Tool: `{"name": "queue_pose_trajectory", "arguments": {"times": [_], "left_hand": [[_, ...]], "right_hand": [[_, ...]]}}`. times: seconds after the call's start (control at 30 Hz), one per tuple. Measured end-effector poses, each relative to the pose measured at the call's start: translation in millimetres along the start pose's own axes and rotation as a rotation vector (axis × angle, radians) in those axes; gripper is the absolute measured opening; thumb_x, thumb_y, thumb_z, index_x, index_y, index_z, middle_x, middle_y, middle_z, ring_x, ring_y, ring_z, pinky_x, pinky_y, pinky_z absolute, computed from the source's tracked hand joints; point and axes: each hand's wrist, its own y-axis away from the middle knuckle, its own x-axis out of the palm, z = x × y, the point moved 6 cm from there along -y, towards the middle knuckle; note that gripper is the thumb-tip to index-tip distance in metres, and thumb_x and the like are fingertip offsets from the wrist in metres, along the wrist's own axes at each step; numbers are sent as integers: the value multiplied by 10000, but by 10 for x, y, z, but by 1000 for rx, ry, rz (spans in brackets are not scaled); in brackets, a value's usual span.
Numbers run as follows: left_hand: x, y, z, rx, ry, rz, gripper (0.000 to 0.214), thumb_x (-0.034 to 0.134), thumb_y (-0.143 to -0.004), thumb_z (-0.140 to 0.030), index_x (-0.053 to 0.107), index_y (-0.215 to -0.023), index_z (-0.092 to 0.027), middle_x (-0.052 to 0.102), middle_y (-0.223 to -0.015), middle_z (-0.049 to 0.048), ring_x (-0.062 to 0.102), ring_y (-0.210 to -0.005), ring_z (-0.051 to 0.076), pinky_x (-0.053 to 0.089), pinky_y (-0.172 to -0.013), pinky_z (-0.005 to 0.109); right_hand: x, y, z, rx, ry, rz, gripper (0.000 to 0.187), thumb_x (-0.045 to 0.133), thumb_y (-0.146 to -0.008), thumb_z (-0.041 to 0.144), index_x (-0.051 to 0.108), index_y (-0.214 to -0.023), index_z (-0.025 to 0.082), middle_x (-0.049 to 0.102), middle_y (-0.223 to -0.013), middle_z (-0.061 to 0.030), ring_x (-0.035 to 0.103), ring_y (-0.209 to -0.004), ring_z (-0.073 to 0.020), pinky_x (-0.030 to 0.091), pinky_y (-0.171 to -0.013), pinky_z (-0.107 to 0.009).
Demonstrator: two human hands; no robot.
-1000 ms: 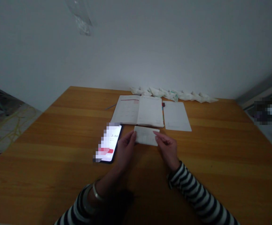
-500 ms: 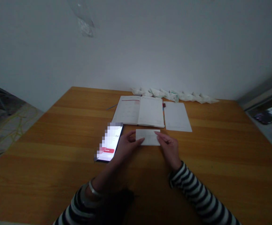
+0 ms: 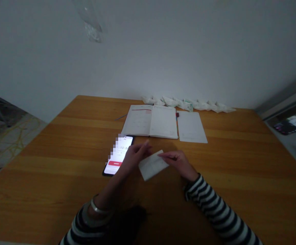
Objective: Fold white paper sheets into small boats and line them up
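A folded white sheet of paper (image 3: pixel 153 166) is held tilted above the table. My right hand (image 3: pixel 180 161) pinches its upper right edge between thumb and fingers. Just beyond the paper's upper left corner is my left hand (image 3: pixel 137 154), its thumb raised and its fingers loosely apart; they partly overlap one another, and no grip on the paper shows. Beside my left wrist lies a phone (image 3: pixel 117 158) with a lit screen showing a timer and a red button.
An open notebook (image 3: pixel 163 120) lies beyond my hands, with a loose white sheet (image 3: pixel 192 127) to its right. Several folded paper shapes (image 3: pixel 175 102) line the wooden table's (image 3: pixel 73 143) back edge by the wall. A thin pen-like item (image 3: pixel 121 117) lies left of the notebook.
The paper has turned from level to slanted and come slightly nearer to me. My left hand has let go of its left side, while my right hand keeps hold.
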Motion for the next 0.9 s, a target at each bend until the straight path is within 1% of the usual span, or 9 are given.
{"name": "queue_pose_trajectory", "arguments": {"times": [0.07,0.13,0.23,0.37,0.43,0.53,0.6,0.73,0.9], "left_hand": [[48,8,32,-36,-117,113,468,660,-815,-585,782,-717,-145,739,-654,82,647,-571,180,456,-532,258],[49,15,45,-38,-184,149,373,748,-753,-515,775,-655,-156,725,-610,66,598,-513,157,392,-481,240],[38,16,78,-66,-161,165,254,799,-703,-422,792,-675,-169,742,-631,70,592,-513,152,384,-483,236],[46,11,99,-80,-134,168,238,786,-713,-400,799,-706,-163,749,-651,75,606,-536,155,397,-497,236],[37,11,69,-50,-122,112,250,777,-720,-405,790,-699,-156,747,-658,67,615,-557,160,412,-507,239],[-24,36,-36,69,-103,-82,255,760,-750,-408,772,-713,-156,746,-703,52,637,-632,169,447,-549,243],[-30,77,-103,161,-99,-161,240,751,-774,-393,753,-714,-161,737,-719,40,642,-673,168,461,-578,242],[72,159,-168,277,-103,-126,198,732,-814,-343,727,-711,-174,718,-715,21,640,-678,155,483,-621,246],[126,253,-255,379,-129,-138,199,705,-849,-316,711,-705,-179,704,-711,13,629,-669,146,489,-644,247]], "right_hand": [[33,8,25,1,13,54,220,724,-826,371,809,-980,239,807,-931,-46,731,-778,-181,561,-735,-310],[21,6,45,-6,5,51,218,718,-833,370,808,-984,241,807,-936,-43,731,-786,-177,561,-747,-307],[-17,-8,45,-6,-19,26,230,720,-829,381,807,-990,242,806,-939,-44,733,-805,-186,569,-765,-327],[-19,-14,48,14,-80,-10,242,748,-808,389,803,-989,237,805,-941,-45,731,-818,-183,570,-774,-318],[4,-1,73,26,-171,-49,311,742,-823,408,768,-1084,241,800,-947,-42,729,-823,-169,571,-788,-306],[101,31,83,83,-331,-65,472,737,-820,481,679,-1228,251,786,-929,-34,729,-779,-171,595,-753,-322],[196,51,56,141,-363,-36,469,790,-752,510,717,-1108,214,776,-864,-39,728,-732,-190,607,-698,-331],[266,79,-13,184,-279,-96,372,847,-671,496,745,-801,163,761,-767,-51,706,-666,-195,593,-630,-313],[218,78,-11,110,-255,-196,319,840,-696,440,779,-864,175,776,-823,-47,705,-735,-191,573,-732,-324]]}}
